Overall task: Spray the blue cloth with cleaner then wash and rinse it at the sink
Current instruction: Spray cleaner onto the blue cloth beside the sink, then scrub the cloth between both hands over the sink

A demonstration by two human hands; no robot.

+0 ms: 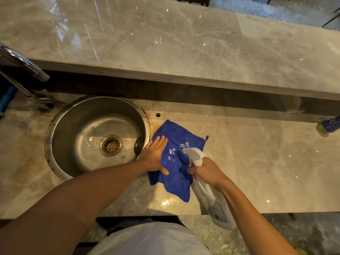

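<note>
A blue cloth [177, 144] lies spread on the marble counter just right of the round steel sink [73, 122]. White foam patches dot its middle. My left hand [155, 155] presses flat on the cloth's left edge, fingers apart. My right hand [207, 171] grips the neck of a white spray bottle [213, 199], with its nozzle pointing at the foam over the cloth's right part. The bottle's body slants down toward me.
A chrome faucet [27, 65] arches over the sink's far left. A blue can [329, 126] lies at the counter's right edge. A raised marble ledge [184, 52] runs behind the counter. The sink drain [110, 145] holds some debris.
</note>
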